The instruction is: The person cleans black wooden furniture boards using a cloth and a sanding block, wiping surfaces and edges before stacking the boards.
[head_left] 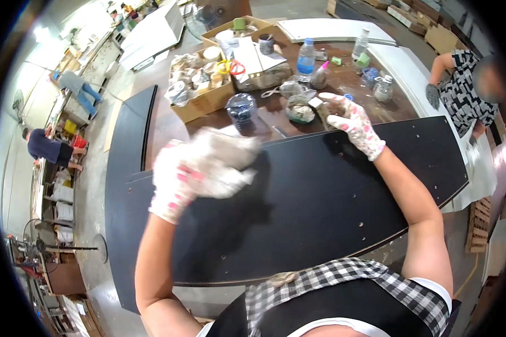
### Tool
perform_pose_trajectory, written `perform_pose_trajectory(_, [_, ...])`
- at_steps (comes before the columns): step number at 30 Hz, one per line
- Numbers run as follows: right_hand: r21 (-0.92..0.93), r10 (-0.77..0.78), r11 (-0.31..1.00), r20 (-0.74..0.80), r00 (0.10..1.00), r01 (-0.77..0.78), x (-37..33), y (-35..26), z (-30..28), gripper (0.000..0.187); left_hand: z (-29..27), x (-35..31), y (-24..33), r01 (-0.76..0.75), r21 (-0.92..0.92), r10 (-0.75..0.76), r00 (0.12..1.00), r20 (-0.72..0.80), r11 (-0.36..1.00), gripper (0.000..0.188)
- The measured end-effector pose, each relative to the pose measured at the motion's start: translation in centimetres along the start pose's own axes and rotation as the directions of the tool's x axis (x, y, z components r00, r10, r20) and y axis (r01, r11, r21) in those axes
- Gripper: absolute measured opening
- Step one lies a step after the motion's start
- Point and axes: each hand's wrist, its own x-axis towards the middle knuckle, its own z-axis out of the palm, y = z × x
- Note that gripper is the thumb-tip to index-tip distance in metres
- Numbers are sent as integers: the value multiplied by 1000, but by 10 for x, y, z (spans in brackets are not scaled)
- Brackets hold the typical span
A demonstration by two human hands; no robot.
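Beyond both grips, in a cluttered workshop, a brown table is crowded with a carton, a bottle and a bowl. A bunched cloth is grasped by the gloved left hand; by the gloved right hand, curled just beside the bowl, a small brown piece is met at the fingertips, though whether it is pinched cannot be told. Below both grips lies the panel, with the cloth seemingly held above it. For good wiping, the cloth should be folded to a clean face, pressed flat and drawn in long, even strokes. The cloth is off-white, crumpled and blurred; the panel is black, flat and smooth-looking, curved along its near edge and dotted with small pale marks.
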Motion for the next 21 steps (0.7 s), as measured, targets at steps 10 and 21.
perform_pose_trajectory(10, [764, 143, 557, 298, 944, -326, 1, 40, -15, 39, 77, 17, 130, -451, -151, 475, 816, 330, 880, 26])
perform_pose_trajectory(21, [746, 92, 465, 494, 865, -476, -13, 20, -19, 39, 93, 77, 140, 347, -929, 217, 904, 367, 128, 75])
